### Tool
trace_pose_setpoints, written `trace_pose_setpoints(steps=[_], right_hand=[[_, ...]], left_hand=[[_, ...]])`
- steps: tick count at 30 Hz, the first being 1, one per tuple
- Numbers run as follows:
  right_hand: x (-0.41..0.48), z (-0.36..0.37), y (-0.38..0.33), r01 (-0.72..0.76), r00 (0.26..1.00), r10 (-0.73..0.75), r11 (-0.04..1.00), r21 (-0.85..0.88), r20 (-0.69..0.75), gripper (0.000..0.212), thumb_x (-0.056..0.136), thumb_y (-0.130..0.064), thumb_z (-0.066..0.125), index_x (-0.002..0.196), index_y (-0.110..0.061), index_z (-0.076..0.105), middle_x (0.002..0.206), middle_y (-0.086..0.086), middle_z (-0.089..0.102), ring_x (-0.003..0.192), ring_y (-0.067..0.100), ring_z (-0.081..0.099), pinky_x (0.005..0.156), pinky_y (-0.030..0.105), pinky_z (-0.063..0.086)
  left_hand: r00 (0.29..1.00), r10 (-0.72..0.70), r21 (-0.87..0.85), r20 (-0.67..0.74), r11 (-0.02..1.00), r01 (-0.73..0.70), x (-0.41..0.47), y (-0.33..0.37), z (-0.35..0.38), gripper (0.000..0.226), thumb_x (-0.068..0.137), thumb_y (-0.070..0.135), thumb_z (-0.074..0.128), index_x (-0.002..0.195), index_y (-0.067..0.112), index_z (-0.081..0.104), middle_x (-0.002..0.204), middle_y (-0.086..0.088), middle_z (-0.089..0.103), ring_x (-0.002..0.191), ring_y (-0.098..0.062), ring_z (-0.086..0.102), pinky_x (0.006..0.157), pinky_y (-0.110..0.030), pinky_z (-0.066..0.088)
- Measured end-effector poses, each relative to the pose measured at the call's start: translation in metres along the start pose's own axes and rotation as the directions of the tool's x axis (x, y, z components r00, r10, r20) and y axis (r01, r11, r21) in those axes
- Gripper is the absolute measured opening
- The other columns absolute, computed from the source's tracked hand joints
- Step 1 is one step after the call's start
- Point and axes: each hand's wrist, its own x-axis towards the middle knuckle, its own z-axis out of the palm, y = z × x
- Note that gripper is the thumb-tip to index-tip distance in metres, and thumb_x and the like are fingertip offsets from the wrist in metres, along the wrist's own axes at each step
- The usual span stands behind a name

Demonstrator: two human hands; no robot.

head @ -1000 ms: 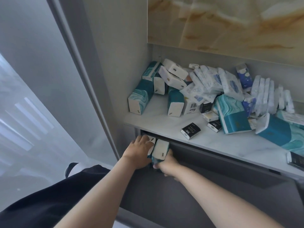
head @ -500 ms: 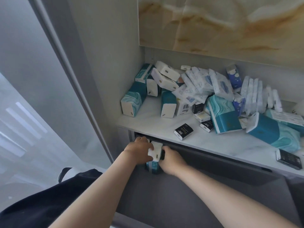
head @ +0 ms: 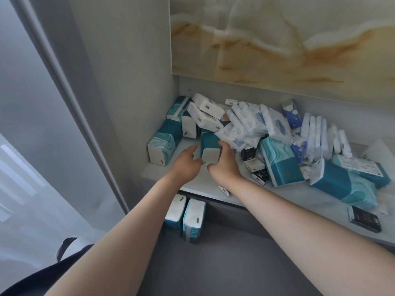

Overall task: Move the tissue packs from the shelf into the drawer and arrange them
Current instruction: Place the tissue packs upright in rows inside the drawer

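Observation:
A teal tissue pack (head: 210, 149) stands on the white shelf (head: 282, 196) with its white end facing me. My right hand (head: 224, 167) curls round its right side, thumb under the white end. Just left of the pack my left hand (head: 188, 165) is spread, its thumb at the lower left corner. Two teal-and-white packs (head: 184, 216) stand side by side in the back left corner of the open dark grey drawer (head: 235, 265) below the shelf. Several more packs are heaped along the shelf, among them a big teal one (head: 162, 145) at the far left.
Small black boxes (head: 364, 218) and white pocket packs (head: 320, 133) lie among the heap on the right. A grey wall (head: 128, 103) closes the shelf's left side, and a marble panel (head: 277, 43) hangs over it. Most of the drawer floor is bare.
Both hands have let go of the packs in the drawer's back left corner and risen to the shelf, closing in on a teal pack. The view has shifted right and up.

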Motion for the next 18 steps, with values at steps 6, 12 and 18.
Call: trace_pose_setpoints(steps=[6,12,18], right_hand=[[0.016,0.025,0.008,-0.041,0.999,0.046,0.983,0.181,-0.025,0.067,0.075,-0.024,0.06,0.138,-0.036,0.039,0.124,0.002,0.058,0.108,0.015,0.061,0.094,0.033,0.051],[-0.005,0.014,0.002,-0.055,0.997,0.05,0.994,0.09,0.059,0.053,0.086,0.003,0.057,0.134,-0.019,0.055,0.121,0.006,0.061,0.1,0.016,0.058,0.071,0.021,0.05],[-0.034,0.01,-0.001,-0.072,0.985,0.053,0.991,0.115,0.163,0.061,0.086,-0.008,0.065,0.139,-0.021,0.037,0.132,-0.003,0.051,0.107,0.012,0.053,0.087,0.025,0.044]], left_hand=[[0.998,0.042,-0.011,0.054,0.999,-0.042,0.013,-0.006,0.007,0.064,0.086,0.007,0.058,0.143,0.027,0.037,0.121,-0.002,0.047,0.117,-0.024,0.053,0.092,-0.025,0.043],[1.0,0.014,0.139,-0.014,0.99,-0.012,-0.002,-0.023,-0.004,0.079,0.071,0.026,0.082,0.138,0.023,0.04,0.122,-0.005,0.04,0.113,-0.023,0.05,0.101,-0.035,0.044],[1.0,-0.001,0.032,0.001,0.999,0.001,-0.037,-0.024,-0.015,0.062,0.074,0.036,0.083,0.117,0.015,0.044,0.115,0.001,0.058,0.096,-0.01,0.058,0.069,-0.019,0.043]])
